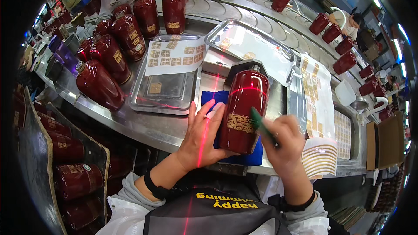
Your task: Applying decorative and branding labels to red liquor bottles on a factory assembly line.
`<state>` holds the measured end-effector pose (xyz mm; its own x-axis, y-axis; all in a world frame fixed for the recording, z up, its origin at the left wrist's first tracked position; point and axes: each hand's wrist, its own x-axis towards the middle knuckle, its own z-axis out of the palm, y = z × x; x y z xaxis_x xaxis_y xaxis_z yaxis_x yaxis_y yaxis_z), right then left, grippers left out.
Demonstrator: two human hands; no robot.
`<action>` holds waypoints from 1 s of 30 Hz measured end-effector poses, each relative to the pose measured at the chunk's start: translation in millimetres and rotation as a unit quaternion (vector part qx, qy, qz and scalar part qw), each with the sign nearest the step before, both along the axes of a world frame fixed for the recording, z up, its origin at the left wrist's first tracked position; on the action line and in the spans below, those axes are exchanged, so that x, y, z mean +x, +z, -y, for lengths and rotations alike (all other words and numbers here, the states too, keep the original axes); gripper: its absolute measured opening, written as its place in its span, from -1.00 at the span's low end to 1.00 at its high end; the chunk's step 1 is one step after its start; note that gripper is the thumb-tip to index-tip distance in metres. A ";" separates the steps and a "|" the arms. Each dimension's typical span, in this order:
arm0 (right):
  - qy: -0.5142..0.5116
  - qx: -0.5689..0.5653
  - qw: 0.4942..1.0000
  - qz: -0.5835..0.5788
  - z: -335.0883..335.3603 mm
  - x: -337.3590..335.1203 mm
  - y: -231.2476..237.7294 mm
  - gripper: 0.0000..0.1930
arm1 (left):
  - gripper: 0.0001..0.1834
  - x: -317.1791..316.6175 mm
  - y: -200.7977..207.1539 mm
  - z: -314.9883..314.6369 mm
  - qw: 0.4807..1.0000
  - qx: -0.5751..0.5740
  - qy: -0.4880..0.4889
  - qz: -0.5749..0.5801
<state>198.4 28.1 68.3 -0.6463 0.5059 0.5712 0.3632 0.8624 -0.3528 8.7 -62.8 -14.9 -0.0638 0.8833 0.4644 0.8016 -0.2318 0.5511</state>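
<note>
A glossy dark red bottle (246, 100) lies tilted on a blue cloth (252, 159), its neck pointing away from me. Around its lower part runs an ornate gold decal (239, 122). My left hand (201, 135) steadies the bottle from the left, fingers along its side and thumb near the base. In my right hand (285, 141) is a green scraper (260, 126), closed between the fingers and slightly blurred. The scraper's tip meets the bottle at the decal's right end. A dark angular rest (235, 68) sits behind the bottle's neck.
Several red bottles (128, 35) stand at the left, with more on the curved conveyor (252, 6). A metal tray (163, 91) bears a sheet of gold decals (174, 56). Another tray (257, 39) lies beyond. Decal sheets (320, 152) lie right; a bottle crate (78, 156) is lower left.
</note>
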 end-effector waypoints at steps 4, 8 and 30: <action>0.181 -0.164 0.968 0.052 12.7 5.0 18.0 -0.66 | 0.21 -2.3 19.2 1.6 0.999 0.003 0.007 -0.053; 0.038 -0.058 0.997 0.026 9.8 2.9 6.0 -0.71 | 0.18 4.4 10.4 -0.9 0.999 0.032 0.015 -0.024; 0.174 -0.036 0.983 -0.044 10.2 -1.3 -1.8 -0.73 | 0.08 1.0 2.8 -1.2 0.999 -0.017 -0.015 -0.028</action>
<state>197.1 17.9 66.5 -0.7374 0.3039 0.6032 0.0152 0.9003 -0.4350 9.7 -61.7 -12.2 -0.0123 0.8999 0.4360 0.8247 -0.2374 0.5133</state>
